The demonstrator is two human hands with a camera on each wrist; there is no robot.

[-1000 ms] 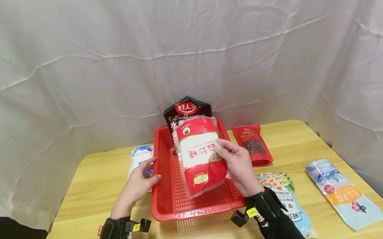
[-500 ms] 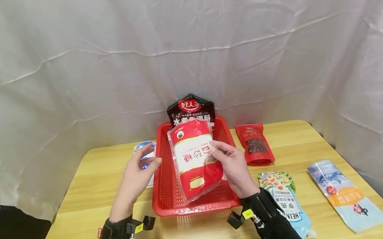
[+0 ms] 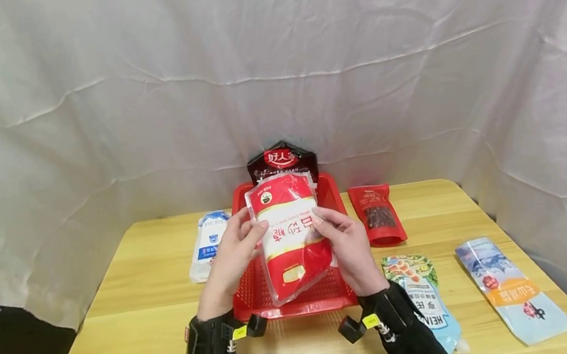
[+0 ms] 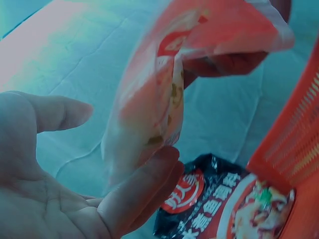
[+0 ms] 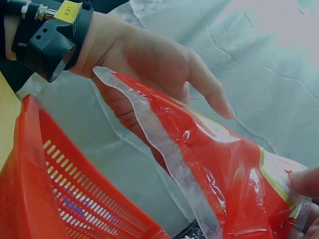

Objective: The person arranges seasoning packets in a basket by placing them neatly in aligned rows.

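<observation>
Both the left hand [image 3: 232, 257] and right hand [image 3: 345, 245] grasp the red pouch [image 3: 289, 231], seemingly near-upright, top edge away.

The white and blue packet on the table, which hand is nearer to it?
Left. The left hand holds the red pouch just right of the white and blue packet; the right hand is beyond the pouch, farther right.

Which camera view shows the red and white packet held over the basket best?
The head view: the whole red and white packet shows, label facing the camera, both hands at its sides above the red basket. The left wrist view shows only a blurred edge; the right wrist view shows one end and its clear seam.
</observation>
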